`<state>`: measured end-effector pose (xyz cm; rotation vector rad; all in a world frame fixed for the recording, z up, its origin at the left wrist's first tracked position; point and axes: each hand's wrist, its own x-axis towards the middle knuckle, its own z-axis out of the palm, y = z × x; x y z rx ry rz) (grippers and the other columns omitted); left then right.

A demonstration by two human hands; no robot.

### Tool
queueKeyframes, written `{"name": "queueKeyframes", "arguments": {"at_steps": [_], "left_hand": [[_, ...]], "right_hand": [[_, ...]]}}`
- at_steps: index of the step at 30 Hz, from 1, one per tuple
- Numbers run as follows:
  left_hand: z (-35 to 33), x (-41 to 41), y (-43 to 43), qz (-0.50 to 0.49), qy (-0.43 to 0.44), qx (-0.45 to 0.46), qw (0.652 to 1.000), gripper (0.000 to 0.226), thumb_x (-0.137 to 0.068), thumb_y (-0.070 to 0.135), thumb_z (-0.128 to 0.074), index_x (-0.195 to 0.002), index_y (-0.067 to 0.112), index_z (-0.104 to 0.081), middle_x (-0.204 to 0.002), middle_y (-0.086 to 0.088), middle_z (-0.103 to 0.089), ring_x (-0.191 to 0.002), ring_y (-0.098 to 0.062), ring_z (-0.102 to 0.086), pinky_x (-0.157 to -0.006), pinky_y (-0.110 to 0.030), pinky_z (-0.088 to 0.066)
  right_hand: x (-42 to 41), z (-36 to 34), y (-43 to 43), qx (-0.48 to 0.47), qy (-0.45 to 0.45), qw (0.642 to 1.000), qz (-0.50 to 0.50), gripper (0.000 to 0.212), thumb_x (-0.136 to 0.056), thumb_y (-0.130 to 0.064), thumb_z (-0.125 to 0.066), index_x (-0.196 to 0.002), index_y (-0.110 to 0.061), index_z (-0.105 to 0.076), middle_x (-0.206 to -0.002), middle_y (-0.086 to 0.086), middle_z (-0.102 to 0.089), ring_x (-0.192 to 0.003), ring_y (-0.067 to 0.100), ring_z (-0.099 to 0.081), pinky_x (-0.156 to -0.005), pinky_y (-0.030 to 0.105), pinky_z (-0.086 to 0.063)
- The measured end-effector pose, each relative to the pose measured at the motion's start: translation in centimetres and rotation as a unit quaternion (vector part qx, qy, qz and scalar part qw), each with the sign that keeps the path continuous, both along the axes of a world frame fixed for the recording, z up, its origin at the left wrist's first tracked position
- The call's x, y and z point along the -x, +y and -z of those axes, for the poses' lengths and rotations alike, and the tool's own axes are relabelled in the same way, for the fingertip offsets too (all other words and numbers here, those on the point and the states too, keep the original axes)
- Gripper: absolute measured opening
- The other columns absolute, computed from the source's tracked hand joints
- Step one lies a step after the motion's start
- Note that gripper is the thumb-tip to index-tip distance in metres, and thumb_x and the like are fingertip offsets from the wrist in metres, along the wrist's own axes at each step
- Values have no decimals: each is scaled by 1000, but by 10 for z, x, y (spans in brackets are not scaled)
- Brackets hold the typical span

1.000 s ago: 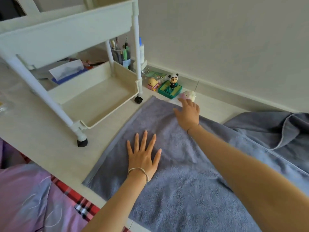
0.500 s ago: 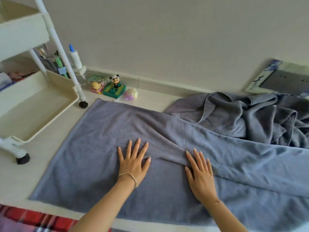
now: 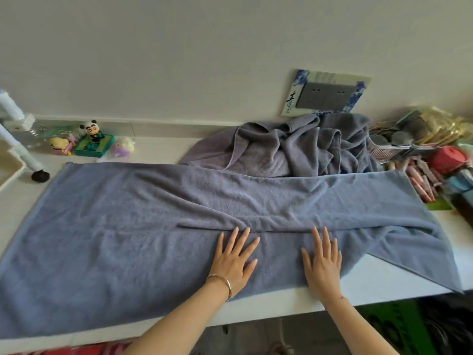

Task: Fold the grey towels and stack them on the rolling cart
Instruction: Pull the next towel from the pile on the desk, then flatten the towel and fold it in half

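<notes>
White bench [image 3: 384, 285] along the wall, grey towel [image 3: 128, 226] spread across it. Our left hand [image 3: 234, 260] and right hand [image 3: 322, 262] lie flat, holding nothing. We'd smooth that middle ridge outward before folding.

This is a room in a home, a lived-in domestic corner. A white tabletop [image 3: 384, 283] runs along a plain painted wall [image 3: 179, 60], which carries a grey socket plate [image 3: 325, 96] framed by a blue-and-white decorative surround [image 3: 291, 98]. Small toy figures, a panda [image 3: 92, 129] among them, stand by the wall near a white rolling cart [image 3: 30, 163]. Household bath linen covers the top: a spread grey towel [image 3: 128, 213] and a crumpled heap of towels [image 3: 294, 147]. Packets and containers [image 3: 422, 175] crowd the right end.
</notes>
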<state>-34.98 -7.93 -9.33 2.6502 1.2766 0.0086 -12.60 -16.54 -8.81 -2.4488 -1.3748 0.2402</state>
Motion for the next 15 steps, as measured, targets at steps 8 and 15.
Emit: {"name": "queueKeyframes", "arguments": {"at_steps": [8, 15], "left_hand": [[-6, -4, 2, 58, -33, -51, 996, 43, -89, 49, -34, -107, 26, -65, -142, -6, -47, -135, -26, -27, -109, -49, -11], [-34, -55, 24, 57, -54, 9, 997, 78, -81, 56, 4, -135, 26, -43, -155, 1, -21, -145, -24, -9, -115, -42, 9]], "right_hand": [[0, -6, -41, 36, -83, 996, 6, 58, -90, -56, -23, -124, -22, -53, -128, 5, -51, -120, 31, -45, -100, 45, -36], [-38, -15, -21, 10, -41, 999, -9, 53, -90, -51, -25, -119, -20, -58, -121, 2, -54, -114, 26, -49, -95, 40, -38]]}}
